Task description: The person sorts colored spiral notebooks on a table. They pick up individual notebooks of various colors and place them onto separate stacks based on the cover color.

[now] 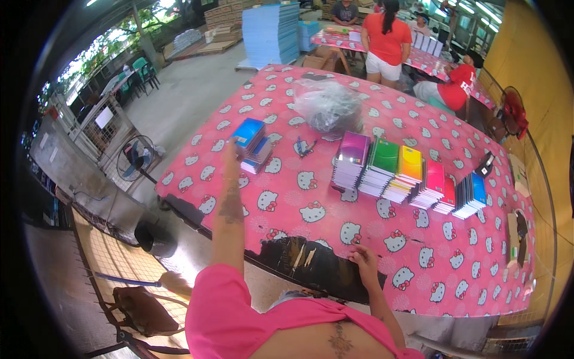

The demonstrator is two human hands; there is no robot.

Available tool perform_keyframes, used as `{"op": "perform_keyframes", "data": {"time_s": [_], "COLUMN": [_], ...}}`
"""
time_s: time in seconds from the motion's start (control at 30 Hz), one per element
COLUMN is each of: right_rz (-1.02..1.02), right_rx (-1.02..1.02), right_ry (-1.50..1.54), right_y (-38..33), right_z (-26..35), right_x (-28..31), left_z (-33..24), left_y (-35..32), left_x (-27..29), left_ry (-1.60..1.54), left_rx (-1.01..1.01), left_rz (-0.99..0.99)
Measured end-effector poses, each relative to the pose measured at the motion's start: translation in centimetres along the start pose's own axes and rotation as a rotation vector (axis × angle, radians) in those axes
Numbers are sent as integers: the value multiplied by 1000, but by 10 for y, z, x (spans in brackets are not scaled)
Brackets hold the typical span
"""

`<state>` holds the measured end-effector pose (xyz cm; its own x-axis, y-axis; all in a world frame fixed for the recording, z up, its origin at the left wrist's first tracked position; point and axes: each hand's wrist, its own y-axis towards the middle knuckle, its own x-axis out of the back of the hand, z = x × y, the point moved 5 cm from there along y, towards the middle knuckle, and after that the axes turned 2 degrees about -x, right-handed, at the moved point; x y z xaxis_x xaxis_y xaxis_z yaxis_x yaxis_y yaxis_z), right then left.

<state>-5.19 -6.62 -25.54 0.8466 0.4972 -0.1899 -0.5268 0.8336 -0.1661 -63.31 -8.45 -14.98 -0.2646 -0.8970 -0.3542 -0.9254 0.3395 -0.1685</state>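
Note:
My left hand [231,153] reaches far out over the pink cartoon-cat tablecloth [287,203] and grips the left side of a small, slightly tilted stack of blue-covered notebooks [252,143]. My right hand [365,261] rests on the near edge of the table with its fingers spread, holding nothing. To the right of the blue stack, a row of notebook stacks leans in sequence: purple [351,158], green [382,164], orange [408,172], pink [431,182] and blue [472,194].
A crumpled clear plastic bag [329,106] lies behind the row, a small blue tool [304,147] beside it. A floor fan [136,158] and a black bucket [154,239] stand left of the table. People in red shirts [385,42] work at a far table.

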Motion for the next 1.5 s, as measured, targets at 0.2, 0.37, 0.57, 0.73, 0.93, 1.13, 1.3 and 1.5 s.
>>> {"op": "perform_keyframes", "data": {"time_s": [0.2,0.37,0.57,0.73,0.93,1.13,1.3,1.5], "right_rz": [34,-413,-814,-949,-767,-163,-78,-224], "right_rx": [-62,386,700,653,898,595,717,805], "right_ry": [165,-730,-1136,-1463,-1370,-500,-893,-970], "right_y": [4,-4,44,85,63,-15,2,60], "right_z": [9,71,216,261,290,161,98,195], "right_x": [-16,96,230,336,325,356,352,274], "left_z": [-32,-18,42,118,172,136,228,187], "left_y": [32,-68,-292,-488,-460,-535,-608,-579], "left_x": [64,-34,-183,-325,-392,-385,-237,-278], "left_ry": [470,822,784,687,1137,851,941,1007], "left_rx": [-621,-831,-1272,-1153,-1457,-1513,-1196,-1069], "left_rz": [642,-69,259,985,879,987,1531,1242]}}
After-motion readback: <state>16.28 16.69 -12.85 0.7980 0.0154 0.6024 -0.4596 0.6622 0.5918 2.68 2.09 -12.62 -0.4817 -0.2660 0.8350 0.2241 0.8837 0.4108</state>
